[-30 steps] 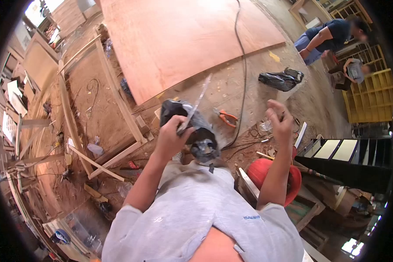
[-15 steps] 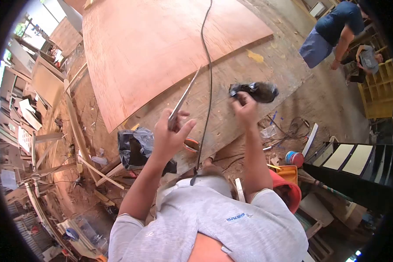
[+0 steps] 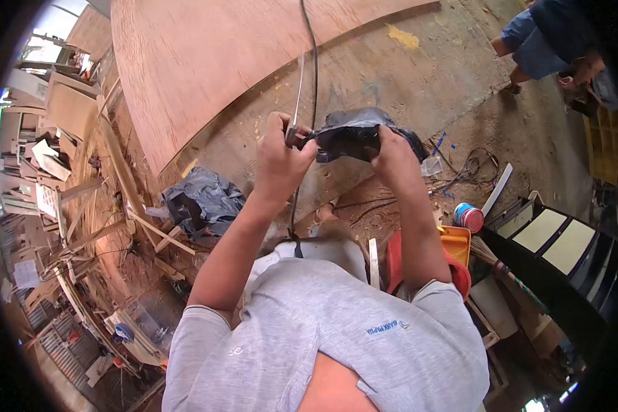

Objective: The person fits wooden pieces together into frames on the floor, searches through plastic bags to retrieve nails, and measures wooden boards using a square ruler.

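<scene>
My left hand (image 3: 280,161) is closed around the dark handle of a long thin metal blade (image 3: 300,89), which points away from me over the worktable. Between my hands stretches a black plastic bag (image 3: 358,118), its mouth spread apart. The fingertips of my left hand touch the bag's near-left edge. My right hand (image 3: 396,158) grips the bag's right side, with the thumb toward me. Whatever is inside the bag is hidden. Just beyond the hands runs a black cable (image 3: 312,41), crossing a reddish plywood sheet (image 3: 185,69).
Below the plywood is a worn wooden worktop (image 3: 419,79) with a yellow stain. A crumpled dark plastic bag (image 3: 213,196) lies left of my legs. To the right are a paint can (image 3: 468,217), a red bucket (image 3: 396,257) and tangled wires (image 3: 477,168). Another person (image 3: 542,41) bends at upper right.
My right hand has brought the black plastic bag left toward my left hand, and the bag is now spread between both. The blade points more steeply away. The other person has bent lower.
</scene>
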`<state>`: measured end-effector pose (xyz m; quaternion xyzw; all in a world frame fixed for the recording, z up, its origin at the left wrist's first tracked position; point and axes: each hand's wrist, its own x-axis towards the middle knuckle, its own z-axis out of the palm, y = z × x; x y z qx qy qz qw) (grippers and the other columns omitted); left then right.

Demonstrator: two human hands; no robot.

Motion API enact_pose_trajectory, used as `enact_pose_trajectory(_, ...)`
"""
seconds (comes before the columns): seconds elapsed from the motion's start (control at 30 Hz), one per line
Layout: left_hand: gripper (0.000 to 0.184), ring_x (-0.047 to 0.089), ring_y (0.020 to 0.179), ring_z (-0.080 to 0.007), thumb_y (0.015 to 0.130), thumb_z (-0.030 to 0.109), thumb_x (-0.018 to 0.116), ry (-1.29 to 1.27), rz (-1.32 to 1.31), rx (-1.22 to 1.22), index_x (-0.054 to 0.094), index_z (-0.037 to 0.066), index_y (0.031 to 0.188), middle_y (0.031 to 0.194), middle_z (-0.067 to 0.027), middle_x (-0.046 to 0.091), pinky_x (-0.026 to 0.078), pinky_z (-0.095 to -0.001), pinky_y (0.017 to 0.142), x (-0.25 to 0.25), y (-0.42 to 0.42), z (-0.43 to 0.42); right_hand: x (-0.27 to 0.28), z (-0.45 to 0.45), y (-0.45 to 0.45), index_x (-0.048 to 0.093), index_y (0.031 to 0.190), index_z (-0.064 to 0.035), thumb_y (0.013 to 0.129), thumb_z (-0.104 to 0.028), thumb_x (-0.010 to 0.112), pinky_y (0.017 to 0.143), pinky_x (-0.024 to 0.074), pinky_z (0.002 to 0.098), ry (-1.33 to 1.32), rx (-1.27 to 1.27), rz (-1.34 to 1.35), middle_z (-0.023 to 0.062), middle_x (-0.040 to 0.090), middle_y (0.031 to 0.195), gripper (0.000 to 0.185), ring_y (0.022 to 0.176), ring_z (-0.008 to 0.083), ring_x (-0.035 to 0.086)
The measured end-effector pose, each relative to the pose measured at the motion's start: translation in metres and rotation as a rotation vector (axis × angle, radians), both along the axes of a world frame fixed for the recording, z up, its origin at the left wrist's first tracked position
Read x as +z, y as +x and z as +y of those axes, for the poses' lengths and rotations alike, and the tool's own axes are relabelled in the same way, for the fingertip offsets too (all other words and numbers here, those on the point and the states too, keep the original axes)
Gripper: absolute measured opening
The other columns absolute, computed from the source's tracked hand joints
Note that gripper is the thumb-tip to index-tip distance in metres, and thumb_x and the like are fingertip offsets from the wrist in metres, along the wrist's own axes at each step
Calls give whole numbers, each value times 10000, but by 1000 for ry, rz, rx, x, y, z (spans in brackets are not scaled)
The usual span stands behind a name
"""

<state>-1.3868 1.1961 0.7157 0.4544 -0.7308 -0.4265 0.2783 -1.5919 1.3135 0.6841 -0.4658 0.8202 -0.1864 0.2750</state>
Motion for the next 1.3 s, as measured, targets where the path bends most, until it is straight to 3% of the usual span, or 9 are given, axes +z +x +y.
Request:
enact_pose_trajectory(0.17,338,701,685,-149,838,22,771,-149,-49,36,502,49,1041,863,-93,731,552,-308,632,4,-9,5,24,-6,-10,500,1446,-22,871,-115,782,993,550,498,146,134,97,237,687,1258,648,1211,411,652)
enact_pose_trajectory(0.37,419,728,699,-161,857,108,865,-24,-14,4,496,42,1044,935,-109,752,559,-323,611,4,-3,8,26,-15,-13,463,1493,-19,839,-112,811,999,545,500,268,183,87,250,689,1241,747,1203,425,651)
enact_pose_trajectory(0.57,451,694,695,-113,877,179,890,-33,57,-37,497,28,1040,991,-120,750,539,-280,604,33,29,10,43,-15,-7,608,1278,18,842,-112,805,972,529,506,50,182,63,271,708,1189,495,1164,468,651)
enact_pose_trajectory(0.73,363,650,688,-54,910,137,855,101,191,60,516,39,991,970,-102,752,512,-232,598,97,84,20,82,-9,3,719,1164,13,968,-71,730,794,511,250,-270,-36,-268,66,745,897,214,840,85,664)
enact_pose_trajectory(0.87,290,595,686,-21,942,49,800,58,385,132,514,54,995,986,-112,750,497,-200,597,114,149,26,90,-10,13,738,1149,-11,955,-121,744,745,522,296,-572,-190,-394,55,724,857,224,796,144,672)
enact_pose_trajectory(1.07,270,580,758,-43,974,-31,731,-18,422,287,480,51,1032,1036,-124,716,483,-196,652,109,251,36,86,-4,18,737,1113,-9,873,-120,777,802,567,429,-437,13,309,172,763,951,268,840,335,738)
enact_pose_trajectory(1.17,266,557,742,-36,981,-24,726,-4,372,311,475,58,1018,1025,-97,712,480,-198,652,94,296,38,75,-4,33,732,1122,-4,846,-119,771,824,573,473,90,51,165,254,747,1093,302,946,416,735)
enact_pose_trajectory(1.23,261,552,733,-34,983,-22,724,1,335,294,478,59,1013,1016,-86,714,480,-199,652,87,319,40,36,-30,33,707,1295,-33,887,-221,750,1026,518,438,446,101,315,235,689,1339,451,1222,380,676)
enact_pose_trajectory(1.3,251,561,727,-34,990,1,726,35,352,299,482,60,1002,994,-76,714,480,-202,643,82,332,42,-11,-47,31,712,1281,-34,892,-226,744,1014,524,435,679,128,469,227,697,1325,435,1199,371,682)
